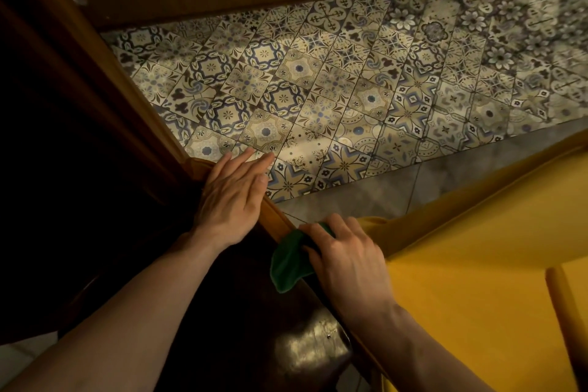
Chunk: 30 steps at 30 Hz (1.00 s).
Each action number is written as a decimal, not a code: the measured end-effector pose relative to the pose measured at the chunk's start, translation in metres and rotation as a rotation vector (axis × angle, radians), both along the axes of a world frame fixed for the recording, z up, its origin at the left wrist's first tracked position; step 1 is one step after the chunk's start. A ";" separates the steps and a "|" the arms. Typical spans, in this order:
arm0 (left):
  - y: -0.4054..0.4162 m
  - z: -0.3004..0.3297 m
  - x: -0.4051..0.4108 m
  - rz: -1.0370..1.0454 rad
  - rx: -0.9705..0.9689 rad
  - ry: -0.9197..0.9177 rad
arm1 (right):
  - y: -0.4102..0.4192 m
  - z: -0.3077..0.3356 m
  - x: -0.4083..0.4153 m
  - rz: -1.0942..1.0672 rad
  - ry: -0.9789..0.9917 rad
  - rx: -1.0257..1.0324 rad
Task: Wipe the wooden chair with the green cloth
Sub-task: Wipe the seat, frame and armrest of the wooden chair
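Your right hand (346,259) is clenched around the green cloth (291,261), pressing it against the wooden chair (276,216) along its narrow rail, with part of the cloth hanging out below your fingers. Your left hand (234,197) grasps nothing; it lies flat with fingers stretched out, resting on the same rail just beyond the cloth. A yellow cushion (477,264) sits to the right of the rail, and the patterned tile floor (350,79) spreads out beyond both hands.
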<state>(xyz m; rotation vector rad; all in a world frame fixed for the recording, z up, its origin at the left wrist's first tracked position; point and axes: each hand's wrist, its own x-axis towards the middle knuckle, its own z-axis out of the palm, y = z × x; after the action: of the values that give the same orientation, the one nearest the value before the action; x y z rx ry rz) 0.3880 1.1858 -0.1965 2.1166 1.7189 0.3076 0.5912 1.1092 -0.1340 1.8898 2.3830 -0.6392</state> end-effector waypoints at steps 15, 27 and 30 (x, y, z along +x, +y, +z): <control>-0.015 0.032 0.010 -0.063 -0.002 -0.138 | -0.097 0.036 0.058 -0.177 0.089 0.092; -0.116 0.018 0.112 -0.387 -0.008 -0.068 | -0.130 -0.020 0.067 -0.108 0.039 0.152; -0.116 0.017 0.115 -0.401 -0.010 -0.020 | -0.136 -0.026 0.071 -0.087 0.051 0.174</control>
<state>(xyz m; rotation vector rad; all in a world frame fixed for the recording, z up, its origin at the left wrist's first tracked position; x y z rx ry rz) 0.5033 1.0696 -0.1800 2.3754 1.2407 0.2010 0.6620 0.9728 -0.1605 2.0797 2.4729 -0.5052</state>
